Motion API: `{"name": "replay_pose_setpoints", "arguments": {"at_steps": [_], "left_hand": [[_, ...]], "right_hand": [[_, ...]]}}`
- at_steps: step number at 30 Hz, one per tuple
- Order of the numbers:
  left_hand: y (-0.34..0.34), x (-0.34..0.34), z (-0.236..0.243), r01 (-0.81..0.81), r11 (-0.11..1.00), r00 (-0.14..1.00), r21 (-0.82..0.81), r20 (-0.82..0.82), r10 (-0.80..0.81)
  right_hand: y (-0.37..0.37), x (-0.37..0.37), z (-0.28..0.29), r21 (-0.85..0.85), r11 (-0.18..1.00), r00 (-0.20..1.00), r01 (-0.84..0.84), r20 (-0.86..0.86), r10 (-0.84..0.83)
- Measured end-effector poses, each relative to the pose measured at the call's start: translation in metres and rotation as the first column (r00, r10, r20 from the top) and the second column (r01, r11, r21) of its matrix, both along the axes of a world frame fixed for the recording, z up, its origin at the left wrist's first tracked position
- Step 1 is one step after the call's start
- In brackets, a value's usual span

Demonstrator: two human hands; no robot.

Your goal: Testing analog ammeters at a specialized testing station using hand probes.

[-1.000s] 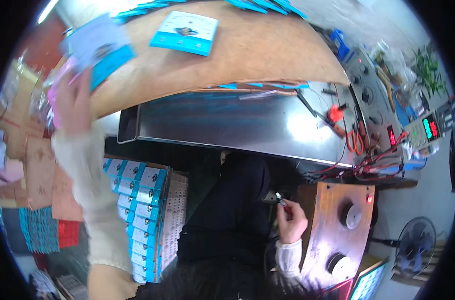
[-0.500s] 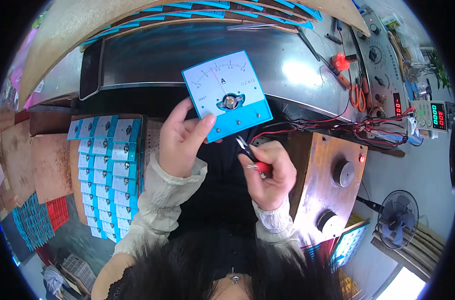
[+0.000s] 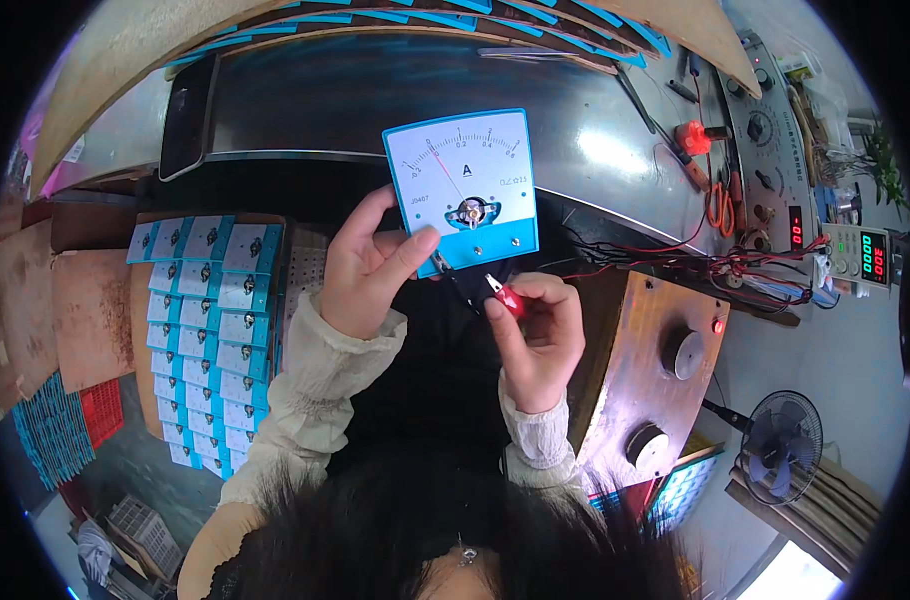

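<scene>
A square panel meter [image 3: 465, 160] with a white dial, a red needle and a blue lower band is held upright in my left hand [image 3: 365, 280], my thumb on its lower left corner. At that bottom edge a black clip [image 3: 455, 280] with a metal jaw hangs, seemingly on the left terminal screw. Just below the meter, my right hand [image 3: 535, 345] pinches a red clip [image 3: 507, 300], its metal tip pointing up toward the screws and apart from them.
Steel bench [image 3: 325, 105], phone [image 3: 188, 115], cardboard shelf [image 3: 125, 75] behind; meter stacks [image 3: 205, 350] at left. Pliers [image 3: 718, 210], control panel [image 3: 760, 130], power supply [image 3: 855, 255], red and black leads, wood-sided box [image 3: 665, 310] with knobs and fan [image 3: 780, 445] at right.
From reaching to the shelf, my left hand has brought a meter down to the middle. The black clip has moved from my right hand to the meter; the red one has turned upward.
</scene>
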State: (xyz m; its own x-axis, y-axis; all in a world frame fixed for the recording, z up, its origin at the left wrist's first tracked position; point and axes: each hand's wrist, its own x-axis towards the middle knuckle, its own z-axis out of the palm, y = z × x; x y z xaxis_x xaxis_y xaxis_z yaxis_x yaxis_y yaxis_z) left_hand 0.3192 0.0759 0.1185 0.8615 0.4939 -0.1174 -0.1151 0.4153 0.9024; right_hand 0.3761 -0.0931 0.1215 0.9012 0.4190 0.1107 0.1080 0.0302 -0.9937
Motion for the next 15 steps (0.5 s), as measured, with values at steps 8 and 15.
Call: {"name": "replay_pose_setpoints", "arguments": {"at_steps": [8,15], "left_hand": [[-0.003,0.002,-0.003,0.004,0.999,0.999,0.032,-0.031,-0.003],[-0.011,0.001,0.006,-0.023,1.0,1.0,0.02,-0.019,0.024]], "right_hand": [[-0.01,0.018,0.008,-0.235,0.97,0.913,0.062,0.405,0.04],[0.008,0.013,0.009,-0.216,0.972,0.973,0.092,0.226,-0.042]]}}
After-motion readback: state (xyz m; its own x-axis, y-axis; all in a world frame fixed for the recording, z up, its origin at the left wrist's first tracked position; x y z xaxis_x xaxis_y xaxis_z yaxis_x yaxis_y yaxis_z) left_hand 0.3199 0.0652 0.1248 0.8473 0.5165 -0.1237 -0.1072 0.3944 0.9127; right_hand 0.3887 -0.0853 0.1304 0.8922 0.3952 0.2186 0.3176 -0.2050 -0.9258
